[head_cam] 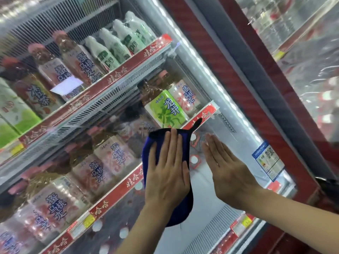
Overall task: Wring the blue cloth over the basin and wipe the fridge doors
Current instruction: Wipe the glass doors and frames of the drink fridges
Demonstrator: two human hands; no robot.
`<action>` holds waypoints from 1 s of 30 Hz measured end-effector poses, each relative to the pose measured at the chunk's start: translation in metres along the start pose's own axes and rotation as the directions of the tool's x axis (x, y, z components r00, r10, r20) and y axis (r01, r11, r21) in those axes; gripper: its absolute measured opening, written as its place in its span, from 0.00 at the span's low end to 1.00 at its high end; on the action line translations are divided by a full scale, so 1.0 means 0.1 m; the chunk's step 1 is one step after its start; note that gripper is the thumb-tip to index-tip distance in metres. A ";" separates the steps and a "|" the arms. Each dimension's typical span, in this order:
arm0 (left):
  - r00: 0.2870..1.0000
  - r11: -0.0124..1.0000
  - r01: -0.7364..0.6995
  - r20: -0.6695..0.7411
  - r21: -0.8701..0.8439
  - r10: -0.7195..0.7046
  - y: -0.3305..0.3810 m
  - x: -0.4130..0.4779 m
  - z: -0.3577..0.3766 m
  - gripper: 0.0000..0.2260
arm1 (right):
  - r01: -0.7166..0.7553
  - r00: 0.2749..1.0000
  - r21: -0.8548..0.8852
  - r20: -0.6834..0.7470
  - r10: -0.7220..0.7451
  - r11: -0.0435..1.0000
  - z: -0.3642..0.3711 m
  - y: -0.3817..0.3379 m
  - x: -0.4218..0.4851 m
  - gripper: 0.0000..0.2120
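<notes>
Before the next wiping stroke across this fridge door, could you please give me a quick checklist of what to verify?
1. Blue cloth flat against the glass door: ok, the left hand presses it with fingers spread.
2. Right hand bracing the door: ok, open palm laid on the glass beside the cloth.
3. Cloth's hanging loop clear of the hand: ok, it sticks out above the cloth.
4. Energy label out of the stroke path: ok, it sits to the right of both hands.
5. Cloth wrung enough: cannot tell.
6. Basin nearby: cannot tell, none in view.
</notes>
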State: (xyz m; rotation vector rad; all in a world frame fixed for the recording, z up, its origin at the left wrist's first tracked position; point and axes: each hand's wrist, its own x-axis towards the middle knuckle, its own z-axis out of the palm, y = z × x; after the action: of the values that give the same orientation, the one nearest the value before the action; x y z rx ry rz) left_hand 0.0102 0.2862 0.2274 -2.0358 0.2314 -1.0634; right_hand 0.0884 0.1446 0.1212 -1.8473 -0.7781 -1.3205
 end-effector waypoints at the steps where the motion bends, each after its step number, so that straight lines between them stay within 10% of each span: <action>1: 1.000 1.000 -0.017 0.003 -0.010 0.017 -0.04 0.00 -0.01 0.30 | 0.006 1.000 -0.003 0.018 -0.006 1.000 -0.01 0.00 -0.01 0.34; 14: 0.998 0.990 0.064 -0.010 0.126 -0.063 -1.22 1.28 -0.44 0.30 | 0.009 0.993 0.022 0.120 -0.012 1.000 -0.02 0.12 0.08 0.34; 30: 0.931 0.934 -0.357 0.077 -0.021 0.358 0.10 0.63 -0.01 0.28 | -0.008 0.995 -0.026 0.098 0.010 1.000 -0.14 0.42 -0.16 0.36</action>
State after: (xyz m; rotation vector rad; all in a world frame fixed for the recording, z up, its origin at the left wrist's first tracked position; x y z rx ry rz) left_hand 0.0509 0.2481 0.2590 -1.9405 0.5426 -0.7530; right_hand 0.1098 0.1085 0.1000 -1.9464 -0.8063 -1.2470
